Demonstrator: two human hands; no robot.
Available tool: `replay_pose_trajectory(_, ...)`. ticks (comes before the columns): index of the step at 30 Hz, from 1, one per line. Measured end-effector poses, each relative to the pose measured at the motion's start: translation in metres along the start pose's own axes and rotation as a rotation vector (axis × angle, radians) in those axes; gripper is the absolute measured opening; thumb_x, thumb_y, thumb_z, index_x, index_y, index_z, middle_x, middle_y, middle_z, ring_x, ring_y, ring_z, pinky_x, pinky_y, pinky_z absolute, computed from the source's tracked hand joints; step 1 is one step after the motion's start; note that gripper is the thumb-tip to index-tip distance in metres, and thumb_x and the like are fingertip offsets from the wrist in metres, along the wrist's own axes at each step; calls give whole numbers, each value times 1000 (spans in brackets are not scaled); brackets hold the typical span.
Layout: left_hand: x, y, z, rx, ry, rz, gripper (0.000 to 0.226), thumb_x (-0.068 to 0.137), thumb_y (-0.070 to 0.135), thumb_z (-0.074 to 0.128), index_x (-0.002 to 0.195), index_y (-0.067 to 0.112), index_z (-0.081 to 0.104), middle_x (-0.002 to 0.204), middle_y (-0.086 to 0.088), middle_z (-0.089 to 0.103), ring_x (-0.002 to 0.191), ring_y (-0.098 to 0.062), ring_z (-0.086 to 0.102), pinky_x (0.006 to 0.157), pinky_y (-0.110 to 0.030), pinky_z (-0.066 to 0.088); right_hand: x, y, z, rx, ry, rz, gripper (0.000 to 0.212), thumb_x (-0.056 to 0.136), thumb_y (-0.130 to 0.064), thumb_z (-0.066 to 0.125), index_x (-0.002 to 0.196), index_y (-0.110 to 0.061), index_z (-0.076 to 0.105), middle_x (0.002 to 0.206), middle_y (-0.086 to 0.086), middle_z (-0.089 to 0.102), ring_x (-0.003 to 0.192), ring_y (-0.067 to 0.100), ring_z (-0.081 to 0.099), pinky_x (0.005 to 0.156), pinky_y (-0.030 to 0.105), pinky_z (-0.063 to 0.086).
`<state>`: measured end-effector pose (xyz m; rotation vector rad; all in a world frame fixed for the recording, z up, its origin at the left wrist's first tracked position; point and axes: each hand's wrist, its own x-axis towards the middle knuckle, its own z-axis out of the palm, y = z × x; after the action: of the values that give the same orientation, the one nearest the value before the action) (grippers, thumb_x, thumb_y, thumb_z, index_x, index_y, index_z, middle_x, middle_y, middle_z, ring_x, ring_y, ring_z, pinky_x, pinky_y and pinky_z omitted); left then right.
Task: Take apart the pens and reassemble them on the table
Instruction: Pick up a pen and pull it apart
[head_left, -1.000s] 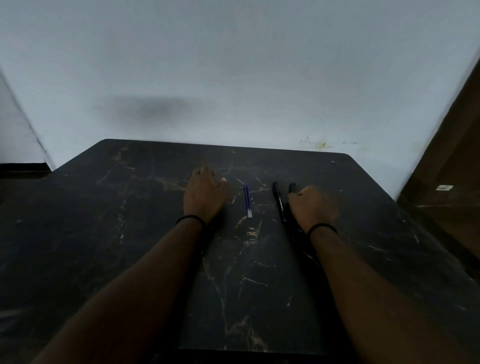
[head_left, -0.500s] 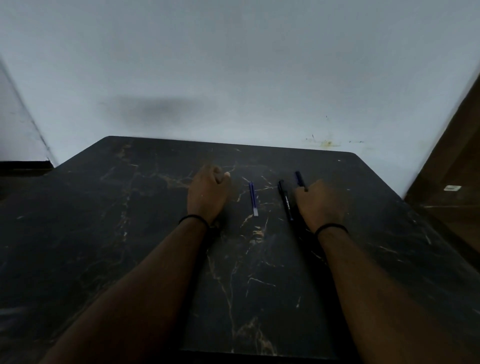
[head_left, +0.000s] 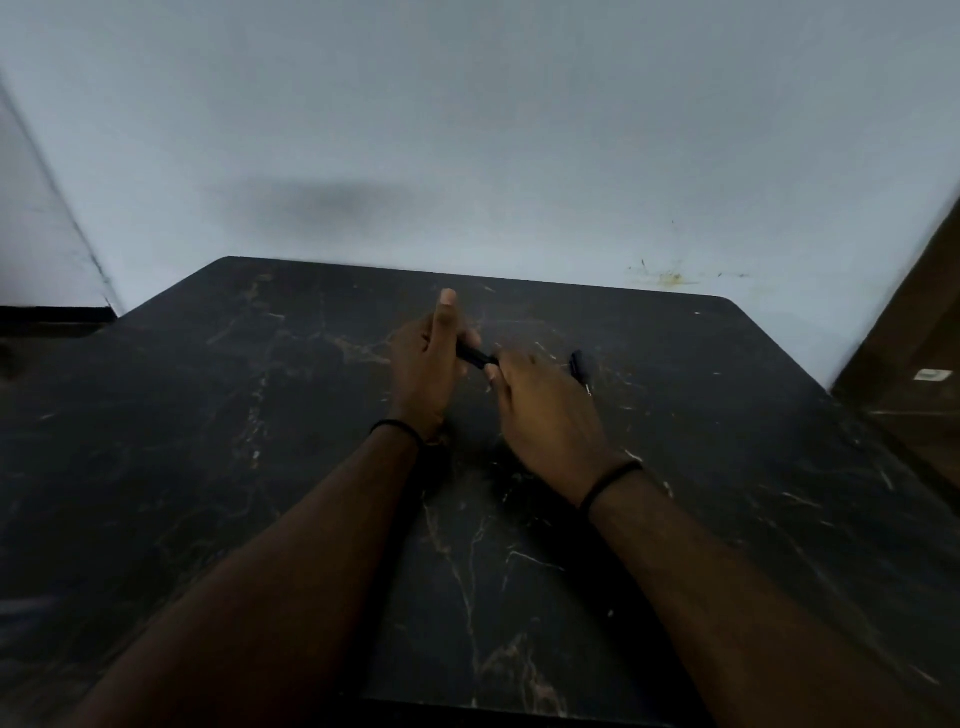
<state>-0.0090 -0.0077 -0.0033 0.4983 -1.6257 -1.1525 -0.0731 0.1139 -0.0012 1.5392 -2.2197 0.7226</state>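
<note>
I see both hands raised a little above the dark marble-patterned table (head_left: 311, 467), close together near its middle. The left hand (head_left: 423, 371) has its fingers curled round one end of a black pen (head_left: 475, 356), with one finger sticking straight up. The right hand (head_left: 540, 410) grips the other end of that pen, so only a short dark stretch shows between the two hands. Just to the right of the right hand, a dark blue pen (head_left: 581, 364) pokes out past the knuckles; I cannot tell whether it lies on the table or is held. Each wrist wears a thin black band (head_left: 397, 428). Behind the table's far edge stands a pale wall (head_left: 467, 130).
</note>
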Motion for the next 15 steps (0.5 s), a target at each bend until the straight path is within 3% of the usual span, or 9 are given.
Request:
replay_pose_trajectory(3, -1, -4, -1, 250, -81, 61, 57, 98, 40, 52, 49, 11, 48, 43, 2, 44, 40, -10, 37, 45, -28, 30, -2, 0, 1, -36, -4, 24, 28, 104, -36, 36, 97, -17, 56, 90, 3, 64, 78, 24, 62, 60, 34, 38)
replay_pose_trajectory(6, -1, -3, -1, 369, -84, 42, 57, 99, 37, 49, 46, 21, 33, 43, 6, 29, 42, -9, 26, 47, -27, 20, -4, -2, -1, -76, -15, 57, 28, 103, -38, 37, 93, -19, 55, 84, 1, 66, 74, 23, 64, 60, 34, 44)
replay_pose_trajectory(11, 2, -4, -9, 463, -132, -54, 54, 100, 36, 45, 51, 14, 41, 47, -1, 35, 46, -16, 31, 53, -32, 27, -6, -8, -1, -129, -46, 110, 36, 104, -46, 32, 88, -21, 51, 82, 2, 67, 70, 22, 61, 59, 32, 37)
replay_pose_trajectory(15, 9, -2, -23, 626, -21, -151, 56, 99, 42, 42, 50, 16, 45, 49, 0, 44, 47, -16, 39, 51, -27, 27, -8, -2, -1, -148, -85, 120, 42, 102, -56, 28, 82, -24, 46, 76, -2, 63, 66, 19, 58, 57, 33, 40)
